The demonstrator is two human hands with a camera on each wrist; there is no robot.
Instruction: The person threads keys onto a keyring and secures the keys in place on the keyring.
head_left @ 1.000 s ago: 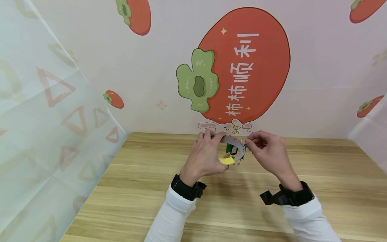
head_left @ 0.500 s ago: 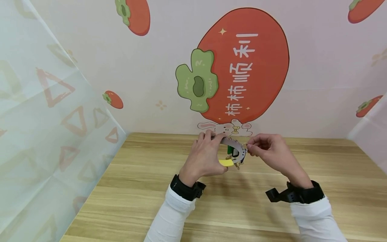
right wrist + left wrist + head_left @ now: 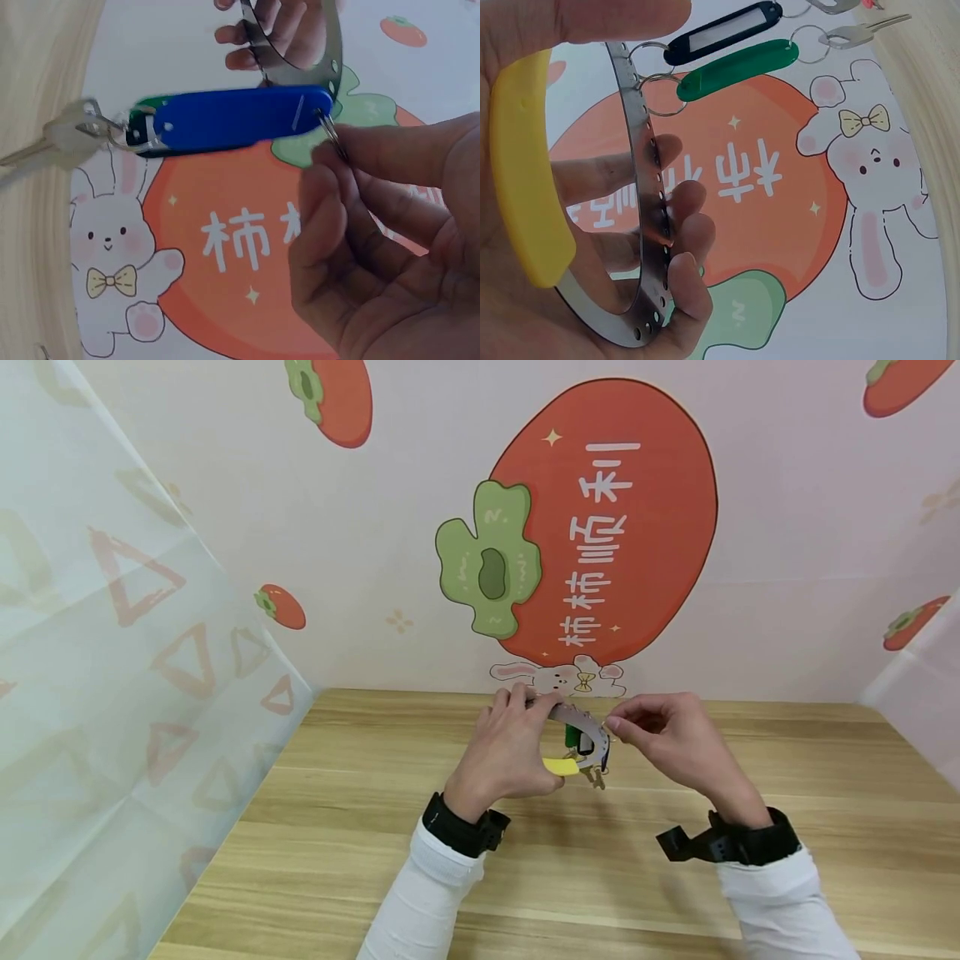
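My left hand [image 3: 504,747] grips a curved metal band [image 3: 651,202] by its yellow handle [image 3: 529,172]. Small holes run along the band. A green key tag [image 3: 739,70] and a dark key tag [image 3: 724,34] hang by split rings from it, with keys [image 3: 855,36] on their far ends. Close to the band's right side, my right hand [image 3: 678,743] pinches the split ring [image 3: 334,135] of a blue key tag [image 3: 240,116] between thumb and finger. A key [image 3: 71,139] shows beyond that tag. Whether the pinched ring passes through the band, I cannot tell.
Both hands are above a wooden table [image 3: 360,843]. Behind it rises a printed backdrop [image 3: 787,527] with a large persimmon and a rabbit. A patterned sheet [image 3: 135,693] closes off the left side.
My right hand has shifted right and slightly down, still pinching near the band's edge. The keys hang a little lower. My left hand has stayed nearly in place.
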